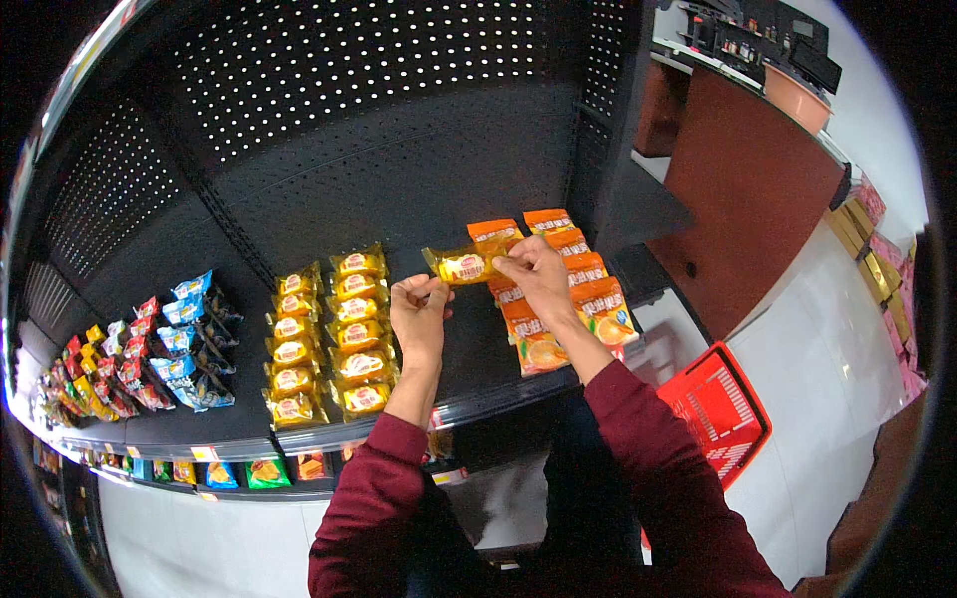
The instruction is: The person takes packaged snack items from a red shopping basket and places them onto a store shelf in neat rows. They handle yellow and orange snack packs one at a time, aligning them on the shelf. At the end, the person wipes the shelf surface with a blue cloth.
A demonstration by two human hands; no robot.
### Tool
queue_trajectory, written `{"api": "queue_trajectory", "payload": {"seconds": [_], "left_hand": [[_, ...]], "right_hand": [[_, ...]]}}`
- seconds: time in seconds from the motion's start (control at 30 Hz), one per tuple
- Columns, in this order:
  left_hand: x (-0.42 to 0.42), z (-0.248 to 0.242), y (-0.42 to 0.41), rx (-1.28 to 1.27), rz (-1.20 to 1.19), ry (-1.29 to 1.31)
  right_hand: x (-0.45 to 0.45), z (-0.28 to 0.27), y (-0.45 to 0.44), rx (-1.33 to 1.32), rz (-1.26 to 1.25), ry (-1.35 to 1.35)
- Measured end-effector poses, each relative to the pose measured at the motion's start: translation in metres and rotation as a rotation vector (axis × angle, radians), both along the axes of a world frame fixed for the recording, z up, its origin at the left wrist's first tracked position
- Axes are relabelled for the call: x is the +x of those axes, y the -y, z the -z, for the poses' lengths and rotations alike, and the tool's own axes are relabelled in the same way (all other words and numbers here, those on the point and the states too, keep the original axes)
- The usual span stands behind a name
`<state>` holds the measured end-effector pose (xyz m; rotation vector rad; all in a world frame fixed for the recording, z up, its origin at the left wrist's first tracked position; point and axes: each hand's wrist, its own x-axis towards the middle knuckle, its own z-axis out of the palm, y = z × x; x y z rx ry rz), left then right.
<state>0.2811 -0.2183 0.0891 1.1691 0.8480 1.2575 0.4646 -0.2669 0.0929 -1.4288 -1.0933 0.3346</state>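
A yellow-wrapped packaged cake [463, 267] is held up over the black shelf, its printed front facing the camera. My right hand [534, 273] pinches its right end between thumb and fingers. My left hand [420, 310] is at the lower left corner of the wrapper, thumb and index finger drawn together; whether it grips the wrapper's edge is hard to tell. Left of my left hand, similar yellow packs stand in two rows, a nearer one [362, 336] and a farther one [291, 351]. Orange fruit-snack bags [598, 299] form two rows at the right, partly hidden by my right hand.
Blue bags [183, 340] and smaller red and yellow bags [90, 374] stand farther left on the shelf [478, 381]. A perforated black back panel [359, 67] rises behind. Below the front edge, a lower shelf holds snack bags [267, 472]. A red plastic basket [721, 415] is at right, near a brown counter [748, 194].
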Motion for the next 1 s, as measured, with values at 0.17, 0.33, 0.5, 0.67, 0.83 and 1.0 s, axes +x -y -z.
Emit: {"api": "queue_trajectory", "payload": {"seconds": [0.17,0.33,0.5,0.67,0.83,1.0], "left_hand": [[0.003,0.035,-0.045,0.036,-0.095,-0.074],[0.016,0.066,-0.081,0.139,-0.273,-0.201],[0.034,0.088,-0.108,0.191,-0.412,-0.340],[0.041,0.080,-0.108,0.055,-0.387,-0.475],[0.037,0.086,-0.125,0.053,-0.382,-0.513],[0.050,0.084,-0.121,0.118,-0.376,-0.499]], "right_hand": [[-0.011,0.010,-0.049,-0.049,-0.017,0.000],[-0.020,0.026,-0.093,-0.217,-0.056,0.054],[-0.016,0.046,-0.131,-0.273,-0.075,0.069],[-0.024,0.051,-0.144,-0.388,-0.035,0.019],[-0.036,0.058,-0.160,-0.398,-0.032,-0.024],[-0.027,0.075,-0.169,-0.372,-0.033,-0.123]]}}
